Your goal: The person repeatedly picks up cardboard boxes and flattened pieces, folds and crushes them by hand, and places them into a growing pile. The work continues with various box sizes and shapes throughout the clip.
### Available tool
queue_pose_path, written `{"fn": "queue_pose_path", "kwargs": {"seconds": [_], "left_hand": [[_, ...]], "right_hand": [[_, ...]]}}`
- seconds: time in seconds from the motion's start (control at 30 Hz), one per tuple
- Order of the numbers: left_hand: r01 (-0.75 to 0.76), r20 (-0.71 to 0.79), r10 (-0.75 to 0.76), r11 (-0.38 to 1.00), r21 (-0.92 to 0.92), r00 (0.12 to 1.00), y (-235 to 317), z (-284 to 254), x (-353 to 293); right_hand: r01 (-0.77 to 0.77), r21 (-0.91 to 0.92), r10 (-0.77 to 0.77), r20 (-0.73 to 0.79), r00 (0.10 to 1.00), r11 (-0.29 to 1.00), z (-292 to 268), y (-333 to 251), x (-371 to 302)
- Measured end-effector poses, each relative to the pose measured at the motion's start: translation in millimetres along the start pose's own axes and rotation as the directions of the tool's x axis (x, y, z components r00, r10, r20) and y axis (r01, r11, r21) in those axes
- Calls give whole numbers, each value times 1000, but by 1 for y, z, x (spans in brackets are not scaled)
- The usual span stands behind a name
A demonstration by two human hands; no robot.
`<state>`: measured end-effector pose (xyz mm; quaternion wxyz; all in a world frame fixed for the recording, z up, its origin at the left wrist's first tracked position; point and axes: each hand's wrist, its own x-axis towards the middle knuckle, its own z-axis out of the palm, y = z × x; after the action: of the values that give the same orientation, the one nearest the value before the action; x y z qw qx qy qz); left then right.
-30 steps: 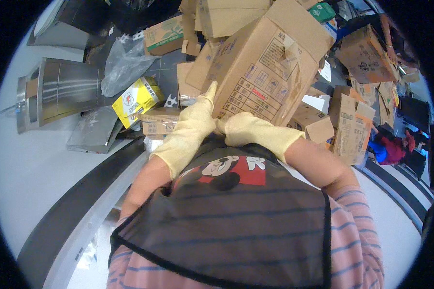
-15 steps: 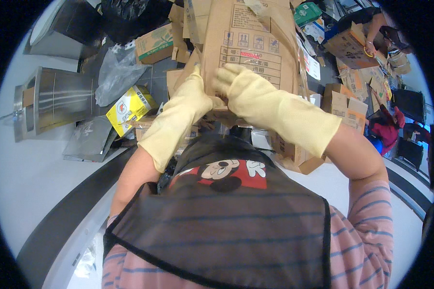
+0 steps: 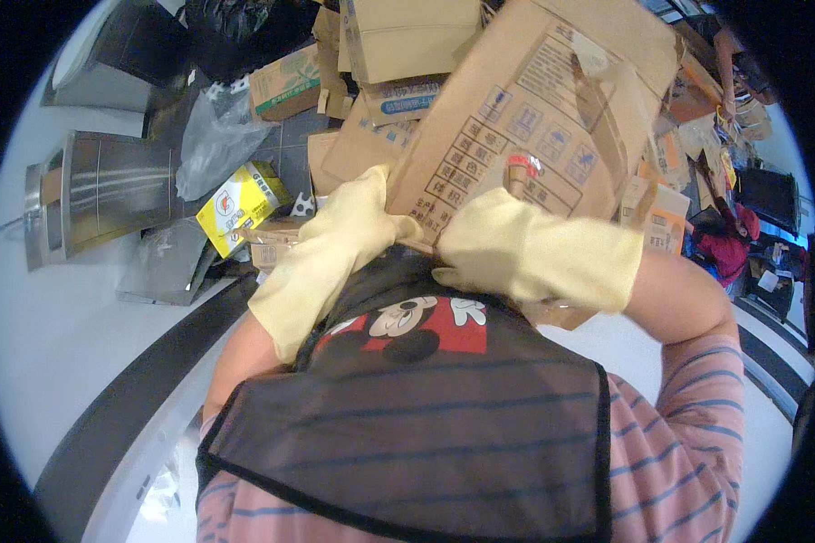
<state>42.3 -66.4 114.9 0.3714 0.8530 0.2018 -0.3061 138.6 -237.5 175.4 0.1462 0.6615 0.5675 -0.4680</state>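
A large brown cardboard box, printed on its top face and patched with clear tape, is tilted to the right in front of me. Pale yellow rubber gloves cover both hands. With its thumb against the near left corner, my left hand grips the box, and the fingers lie along its left side. Closed over the near edge is my right hand, its fingertips curled partly out of sight. The near end of the box almost touches my dark apron.
Flattened and open cartons lie beyond the box. Left of them are a yellow-and-white box, a clear plastic bag and a steel cabinet. At the far right, another person in red is among more cardboard.
The large box has swung clockwise, its far end going right, and come nearer to me. Both hands moved toward my body with it. Cartons behind it came into view.
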Motion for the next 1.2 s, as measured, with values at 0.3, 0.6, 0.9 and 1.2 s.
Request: {"fn": "queue_pose_path", "kwargs": {"seconds": [0.3,0.6,0.9,1.2], "left_hand": [[81,-45,-86,993,-89,995,-10,9,3],[-610,-162,815,532,587,556,13,-51,25],[-605,-304,694,719,343,653,38,-105,62],[-498,-297,413,802,-330,861,9,-115,45]], "right_hand": [[-84,346,189,-281,941,934,38,16,-10],[-246,-286,3,-646,763,926,-50,37,-13],[-363,13,146,-928,342,932,-51,46,-23],[-363,408,546,-613,571,837,131,95,0]]}}
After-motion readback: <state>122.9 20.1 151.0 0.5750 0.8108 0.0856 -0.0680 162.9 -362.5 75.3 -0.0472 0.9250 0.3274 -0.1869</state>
